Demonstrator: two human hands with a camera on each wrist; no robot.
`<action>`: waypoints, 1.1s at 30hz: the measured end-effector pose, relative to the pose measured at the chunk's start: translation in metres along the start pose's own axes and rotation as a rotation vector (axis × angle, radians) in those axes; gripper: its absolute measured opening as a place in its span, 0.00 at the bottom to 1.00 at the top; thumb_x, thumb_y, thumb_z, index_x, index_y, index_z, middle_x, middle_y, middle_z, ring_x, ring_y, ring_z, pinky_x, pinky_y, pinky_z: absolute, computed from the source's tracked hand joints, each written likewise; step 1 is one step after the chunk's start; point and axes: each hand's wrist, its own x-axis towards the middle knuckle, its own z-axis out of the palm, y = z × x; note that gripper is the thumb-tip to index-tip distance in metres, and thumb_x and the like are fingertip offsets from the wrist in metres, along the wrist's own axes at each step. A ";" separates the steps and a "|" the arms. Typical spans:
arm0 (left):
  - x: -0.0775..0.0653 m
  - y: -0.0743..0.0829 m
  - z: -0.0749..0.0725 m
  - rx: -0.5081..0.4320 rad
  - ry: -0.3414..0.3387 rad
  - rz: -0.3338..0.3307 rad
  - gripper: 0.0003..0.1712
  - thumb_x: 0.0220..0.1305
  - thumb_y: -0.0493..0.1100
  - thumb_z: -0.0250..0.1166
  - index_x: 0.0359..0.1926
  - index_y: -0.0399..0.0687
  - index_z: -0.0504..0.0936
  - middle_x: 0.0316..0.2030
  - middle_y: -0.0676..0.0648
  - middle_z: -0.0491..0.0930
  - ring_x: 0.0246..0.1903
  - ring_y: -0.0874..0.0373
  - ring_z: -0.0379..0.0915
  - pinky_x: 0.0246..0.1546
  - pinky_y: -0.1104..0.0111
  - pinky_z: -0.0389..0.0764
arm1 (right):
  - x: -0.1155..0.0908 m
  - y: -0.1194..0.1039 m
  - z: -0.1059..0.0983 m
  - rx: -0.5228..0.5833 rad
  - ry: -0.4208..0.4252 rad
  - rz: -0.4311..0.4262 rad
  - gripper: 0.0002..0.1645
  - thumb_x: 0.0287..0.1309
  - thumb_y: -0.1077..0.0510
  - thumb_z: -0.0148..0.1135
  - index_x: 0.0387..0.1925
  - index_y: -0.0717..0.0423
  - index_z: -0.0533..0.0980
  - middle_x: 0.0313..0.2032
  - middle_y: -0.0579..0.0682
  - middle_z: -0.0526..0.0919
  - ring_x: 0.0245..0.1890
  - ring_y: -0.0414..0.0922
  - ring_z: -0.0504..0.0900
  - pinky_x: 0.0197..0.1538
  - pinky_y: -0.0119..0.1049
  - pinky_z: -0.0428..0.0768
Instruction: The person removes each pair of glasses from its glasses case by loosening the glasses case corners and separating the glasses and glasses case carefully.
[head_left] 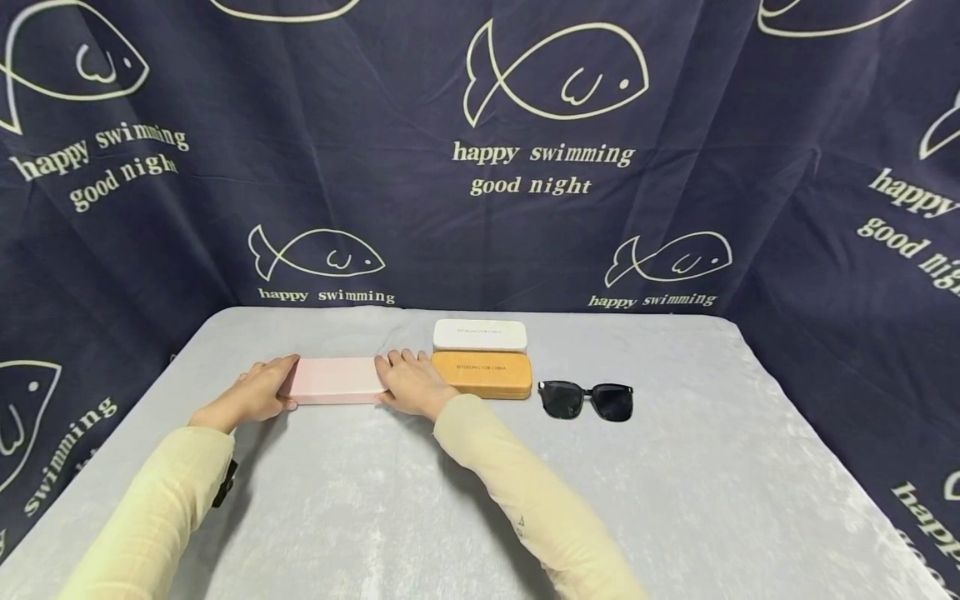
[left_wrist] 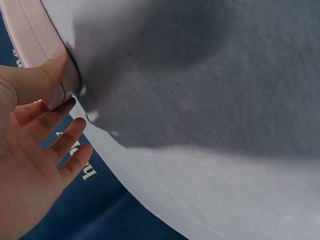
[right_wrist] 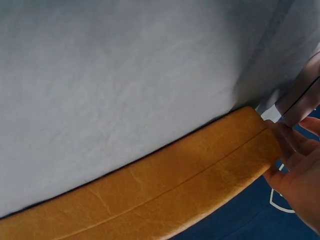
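Observation:
A pink glasses case [head_left: 333, 381] lies lengthwise between my two hands, left of centre on the table. My left hand [head_left: 258, 392] grips its left end; in the left wrist view the thumb lies along the near side of the case [left_wrist: 35, 35] and the other fingers are spread at its end. The right hand [head_left: 412, 383] holds the opposite end between thumb and fingers. Beside that hand sits an orange glasses case [head_left: 483, 375] with dark lettering, and in the right wrist view some fingertips are right at the orange case's end [right_wrist: 200, 172].
Behind the orange case is a white glasses case [head_left: 480, 334]. Black sunglasses [head_left: 587, 401] lie to the right, lenses facing the near side. A pale grey cloth covers the table [head_left: 360, 508], and dark blue fish-print curtains [head_left: 525, 217] hang around its back and sides.

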 end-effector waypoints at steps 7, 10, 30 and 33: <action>-0.001 0.004 -0.003 0.017 -0.013 -0.011 0.42 0.47 0.39 0.69 0.60 0.24 0.59 0.54 0.23 0.65 0.49 0.25 0.62 0.46 0.38 0.65 | -0.003 0.005 -0.005 0.002 -0.013 -0.015 0.31 0.57 0.38 0.54 0.57 0.49 0.66 0.50 0.46 0.74 0.49 0.45 0.72 0.50 0.41 0.70; 0.000 0.006 -0.006 0.041 -0.005 -0.011 0.45 0.46 0.42 0.71 0.60 0.25 0.59 0.54 0.23 0.64 0.50 0.25 0.60 0.47 0.38 0.64 | -0.004 0.009 -0.007 0.001 -0.003 -0.018 0.29 0.57 0.39 0.54 0.55 0.48 0.67 0.50 0.46 0.74 0.49 0.45 0.71 0.50 0.42 0.70; 0.011 0.054 -0.011 0.111 0.096 0.147 0.46 0.46 0.49 0.70 0.62 0.32 0.60 0.55 0.31 0.68 0.50 0.32 0.64 0.45 0.43 0.67 | -0.033 0.058 -0.016 0.109 -0.026 0.047 0.39 0.58 0.37 0.52 0.65 0.51 0.60 0.61 0.50 0.66 0.59 0.49 0.65 0.61 0.50 0.65; 0.012 0.063 -0.008 0.117 0.129 0.183 0.45 0.47 0.48 0.70 0.62 0.32 0.62 0.54 0.32 0.70 0.49 0.34 0.65 0.45 0.44 0.68 | -0.041 0.068 -0.016 0.135 -0.015 0.058 0.39 0.58 0.37 0.52 0.64 0.52 0.61 0.61 0.51 0.66 0.59 0.51 0.65 0.61 0.52 0.65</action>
